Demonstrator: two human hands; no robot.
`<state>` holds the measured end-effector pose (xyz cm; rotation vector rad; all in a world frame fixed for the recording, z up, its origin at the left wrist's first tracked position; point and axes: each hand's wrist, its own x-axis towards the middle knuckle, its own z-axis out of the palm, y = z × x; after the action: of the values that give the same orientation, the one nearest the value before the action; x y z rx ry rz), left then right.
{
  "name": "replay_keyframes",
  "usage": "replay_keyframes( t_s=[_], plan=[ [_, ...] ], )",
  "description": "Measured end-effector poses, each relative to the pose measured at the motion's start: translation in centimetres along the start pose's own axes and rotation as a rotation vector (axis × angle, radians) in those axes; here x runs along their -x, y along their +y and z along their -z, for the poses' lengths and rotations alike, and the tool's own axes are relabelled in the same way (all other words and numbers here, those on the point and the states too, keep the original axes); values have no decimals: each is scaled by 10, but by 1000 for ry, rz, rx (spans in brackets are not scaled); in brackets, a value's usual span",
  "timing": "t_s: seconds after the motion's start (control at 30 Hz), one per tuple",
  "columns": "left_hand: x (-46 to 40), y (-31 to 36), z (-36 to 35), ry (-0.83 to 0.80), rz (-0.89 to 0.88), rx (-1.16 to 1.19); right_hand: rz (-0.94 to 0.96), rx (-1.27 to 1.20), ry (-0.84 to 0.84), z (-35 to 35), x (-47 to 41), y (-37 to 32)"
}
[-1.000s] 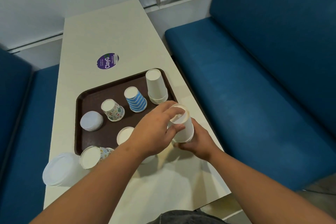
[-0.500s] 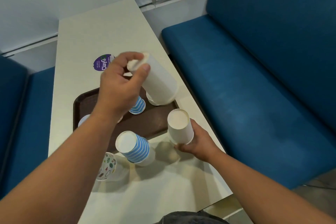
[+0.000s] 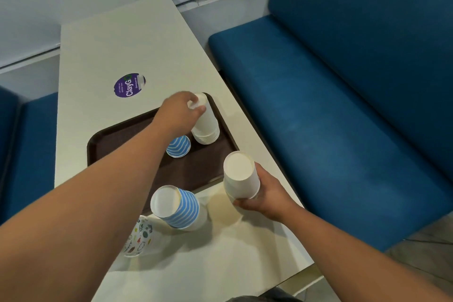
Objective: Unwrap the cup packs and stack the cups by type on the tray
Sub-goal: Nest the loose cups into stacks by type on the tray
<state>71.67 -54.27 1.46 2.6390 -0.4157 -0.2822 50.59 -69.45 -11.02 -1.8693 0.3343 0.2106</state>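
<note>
Setting: pale table [image 3: 117, 51] is sitting between blue benches [image 3: 343, 110], with a purple round sticker [image 3: 129, 86] on it and a brown tray [image 3: 112, 140] lying nearer the person
White stack: plain white cups [image 3: 207, 127] are standing upside down in the tray's far right corner, rims fanning out at the bottom
Left hand: left hand [image 3: 177, 113] is reaching across the tray and pinching the top of that white stack, fingers curled round the uppermost cup's base
Right hand: right hand [image 3: 263, 191] is gripping a second bunch of white cups [image 3: 241, 175] just off the tray's near right corner, upside down, resting on or just above the table
Striped cups: one blue striped cup [image 3: 179, 146] is sitting on the tray just beside the white stack; a striped bunch [image 3: 177, 207] is leaning at the tray's near edge
Patterned cup: a cup with little pictures [image 3: 139, 238] is lying half hidden under the left forearm
Step in hand: looks like white cups are being added to the tray stack one at a time
Next move: likely calling for the left hand to let go, come back to the right-hand bunch and pull another cup free, seating it squarely so the stack is not tipping
</note>
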Motion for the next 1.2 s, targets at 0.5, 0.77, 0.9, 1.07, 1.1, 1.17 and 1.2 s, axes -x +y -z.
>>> replay_keyframes(
  t_s=[0.5, 0.77, 0.9, 1.07, 1.1, 1.17, 1.2],
  plan=[
    [124, 47, -14, -311, -416, -105, 35, -75, -31, 1, 2, 7],
    [112, 32, -4, -254, -127, 138, 33, -52, 72, -15, -3, -9],
    [108, 28, -1, -253, -85, 143, 47, -27, 62, -12, -6, -13],
    [105, 32, 7, -179, -144, 153, 13, -58, 46, -10, -7, -8],
    [104, 33, 9, -158, -165, 158, 5, -66, 47, -9, -7, -6],
    [101, 35, 15, -125, -183, 174, 1, -75, 48, -8, -5, -5],
    [99, 35, 17, -103, -175, 202, 0, -77, 48, -7, -4, -5]
  ],
)
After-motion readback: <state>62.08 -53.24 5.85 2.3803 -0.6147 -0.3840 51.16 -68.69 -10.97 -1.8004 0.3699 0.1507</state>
